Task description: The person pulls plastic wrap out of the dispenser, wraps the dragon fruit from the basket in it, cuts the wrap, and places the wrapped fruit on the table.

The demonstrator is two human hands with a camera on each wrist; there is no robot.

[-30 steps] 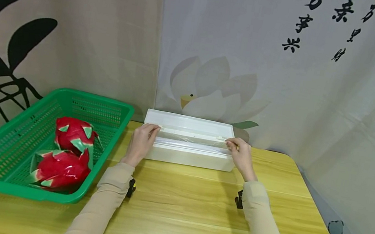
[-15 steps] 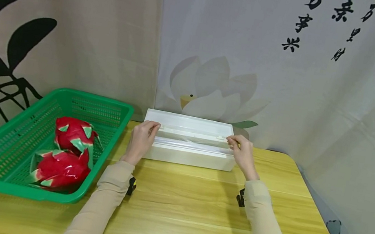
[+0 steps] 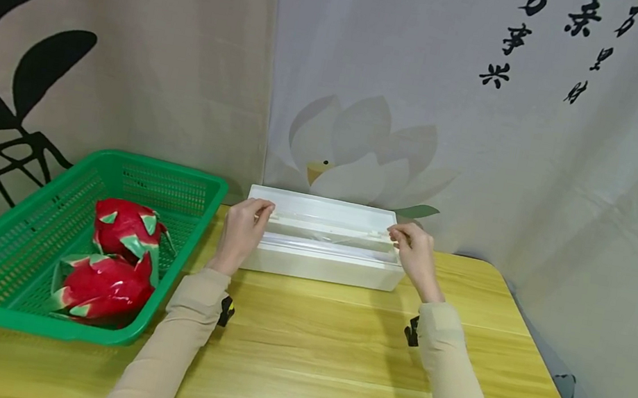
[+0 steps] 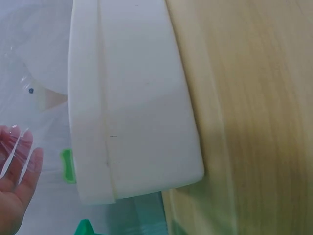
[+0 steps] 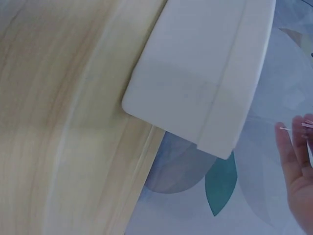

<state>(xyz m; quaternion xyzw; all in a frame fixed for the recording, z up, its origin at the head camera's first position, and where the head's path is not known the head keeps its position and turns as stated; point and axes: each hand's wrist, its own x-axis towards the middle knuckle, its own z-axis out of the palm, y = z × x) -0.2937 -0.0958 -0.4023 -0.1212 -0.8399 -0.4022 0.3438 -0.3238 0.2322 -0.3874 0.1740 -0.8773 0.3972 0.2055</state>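
Note:
A white plastic wrap dispenser (image 3: 320, 268) lies lengthwise at the back of the table, its lid (image 3: 324, 207) tipped back. Clear cling film (image 3: 330, 237) spans between the two hands above the opening. My left hand (image 3: 242, 232) pinches the film's left corner, and my right hand (image 3: 415, 259) pinches the right one. In the left wrist view, film is bunched across the fingers of the left hand (image 4: 17, 191), beside the dispenser (image 4: 137, 107). At the right edge of the right wrist view, shiny film strands cross the fingertips of the right hand (image 5: 298, 181).
A green basket (image 3: 20, 321) stands on the left with two red dragon fruits (image 3: 107, 290) in it, one behind the other. A printed curtain (image 3: 367, 59) hangs right behind the wooden table (image 3: 304, 365).
Both hands have risen slightly toward the lid with the film between them, and the right hand has shifted a little outward. The dispenser and basket stay in place.

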